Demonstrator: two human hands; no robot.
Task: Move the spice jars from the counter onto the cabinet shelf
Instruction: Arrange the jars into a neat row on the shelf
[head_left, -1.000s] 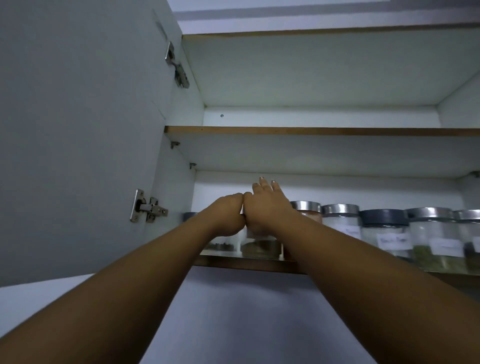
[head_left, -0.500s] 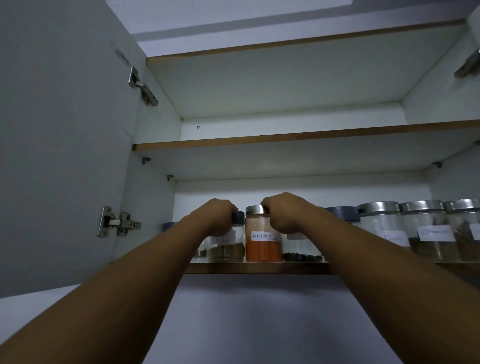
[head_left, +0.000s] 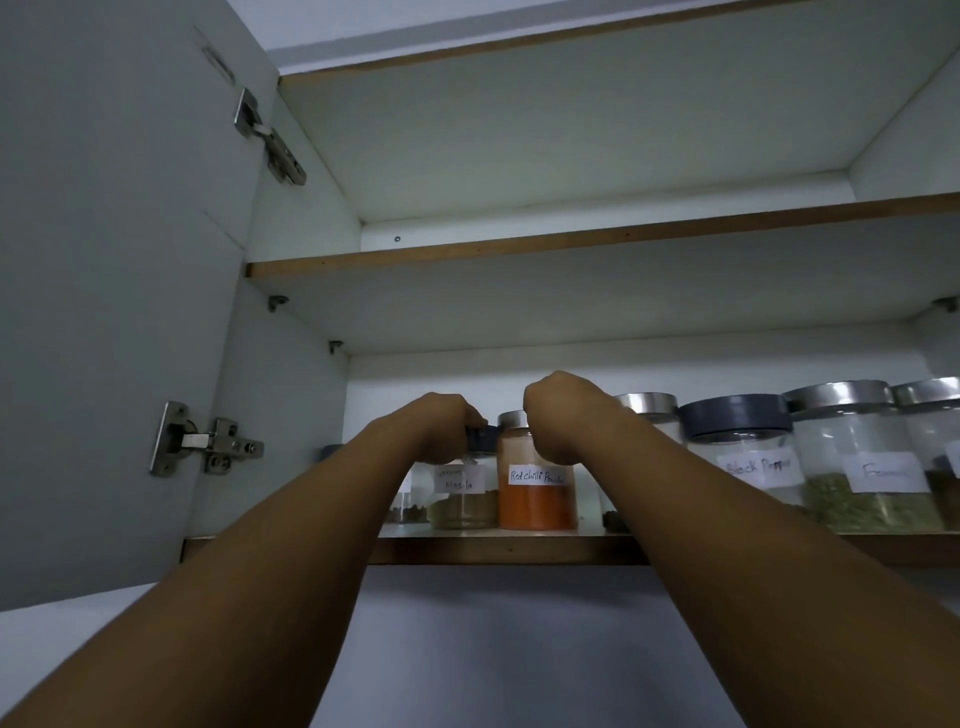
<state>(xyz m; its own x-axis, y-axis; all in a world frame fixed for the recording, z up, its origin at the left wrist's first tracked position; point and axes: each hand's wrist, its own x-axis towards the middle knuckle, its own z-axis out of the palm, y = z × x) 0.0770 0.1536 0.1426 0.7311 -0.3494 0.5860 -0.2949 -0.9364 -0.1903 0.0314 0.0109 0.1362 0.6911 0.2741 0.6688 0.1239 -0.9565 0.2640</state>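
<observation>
Several labelled glass spice jars stand in a row on the lower cabinet shelf (head_left: 519, 552). My left hand (head_left: 441, 427) grips the dark lid of the masala jar (head_left: 462, 499). Right beside it stands the red chilli powder jar (head_left: 537, 501), full of orange powder, and my right hand (head_left: 563, 415) curls over the right side of its silver lid. Both jars rest on the shelf near its front edge. Another jar under my right forearm is mostly hidden. The counter is out of view.
To the right stand a black pepper jar (head_left: 740, 452) with a dark lid and a silver-lidded fennel jar (head_left: 865, 475). The cabinet door (head_left: 104, 312) hangs open on the left with its hinge (head_left: 208, 441). The upper shelf (head_left: 571, 240) runs above.
A second ago my hands touched, the right one's fingers straight, and hid the jars. They have since parted, each curled on a jar lid, showing the red chilli powder jar.
</observation>
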